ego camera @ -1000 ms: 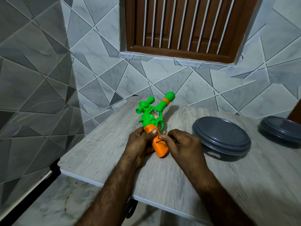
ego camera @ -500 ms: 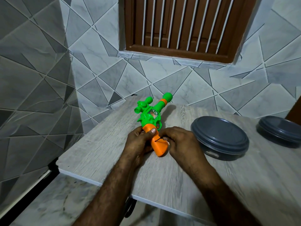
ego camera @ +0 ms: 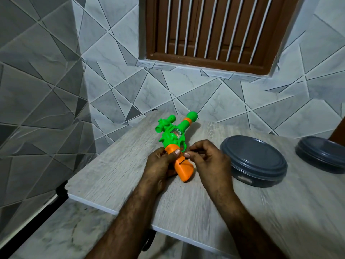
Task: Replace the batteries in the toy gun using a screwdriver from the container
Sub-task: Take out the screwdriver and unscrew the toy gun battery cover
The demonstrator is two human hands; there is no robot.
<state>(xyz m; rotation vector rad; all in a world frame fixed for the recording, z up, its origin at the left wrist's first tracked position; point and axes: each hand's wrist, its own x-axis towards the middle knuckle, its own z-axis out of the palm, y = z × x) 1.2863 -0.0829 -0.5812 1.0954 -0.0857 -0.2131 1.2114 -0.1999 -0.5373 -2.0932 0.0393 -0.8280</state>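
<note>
While against tiled walls (ego camera: 46,81), woodgrain table (ego camera: 112,169)

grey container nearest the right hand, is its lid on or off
On. The lid covers the whole top of the nearer grey container, so nothing inside shows.

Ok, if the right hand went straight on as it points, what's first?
The orange grip of the toy gun: the right hand, pinching a small dark tool, points left at it, apparently touching. The left hand grips it just beyond.
</note>
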